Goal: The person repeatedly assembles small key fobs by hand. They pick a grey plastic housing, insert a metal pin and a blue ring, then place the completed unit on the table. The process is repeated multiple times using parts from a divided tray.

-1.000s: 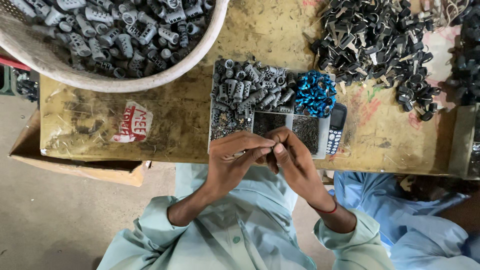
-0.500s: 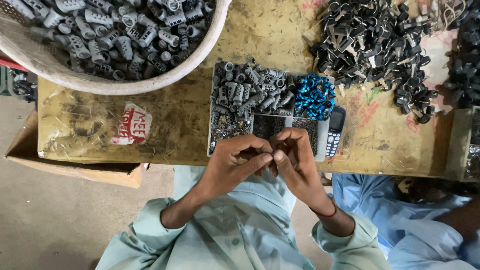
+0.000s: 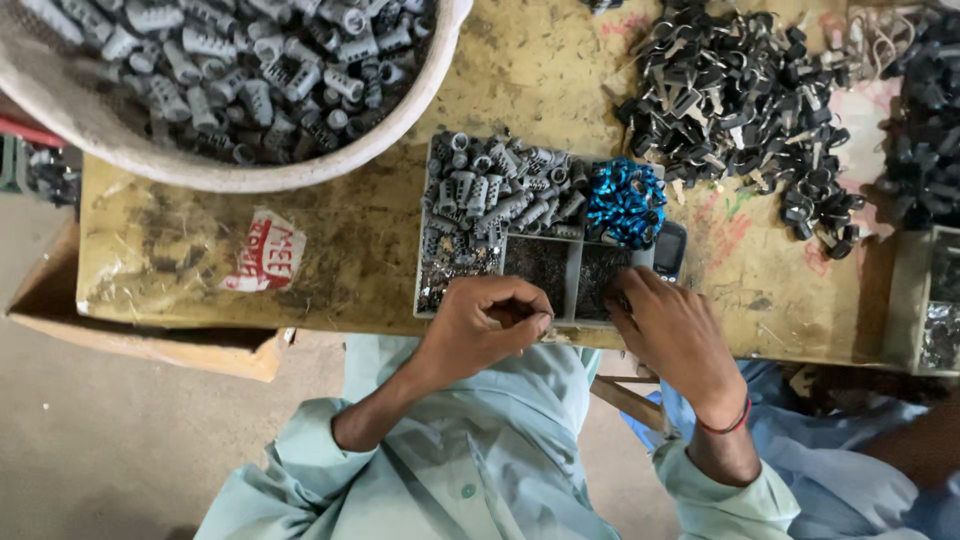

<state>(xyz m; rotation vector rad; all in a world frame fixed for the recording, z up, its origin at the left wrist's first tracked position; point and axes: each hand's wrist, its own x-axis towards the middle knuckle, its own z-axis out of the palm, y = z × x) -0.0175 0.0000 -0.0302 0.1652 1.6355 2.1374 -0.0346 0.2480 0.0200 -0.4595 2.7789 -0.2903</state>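
Sorting tray (image 3: 570,290) with compartments sits at the near edge of the surface (image 3: 330,220), right in front of the person. Back section holds grey ribbed plastic sleeves (image 3: 495,185) and a bunch of blue rings (image 3: 625,200); front sections hold tiny dark metal bits, too small to identify. Left hand (image 3: 485,325) is curled tight, fingertips pinched over the tray's near edge, likely around a small piece, but it's hidden. Right hand (image 3: 665,325) reaches into the front right compartment, fingers down among the small parts; grip can't be made out. Looks like a pick-a-part step of hand assembly. A dark phone (image 3: 670,250) lies beside the tray, a basket (image 3: 400,130) of grey sleeves far left, a black parts pile (image 3: 740,100) far right.
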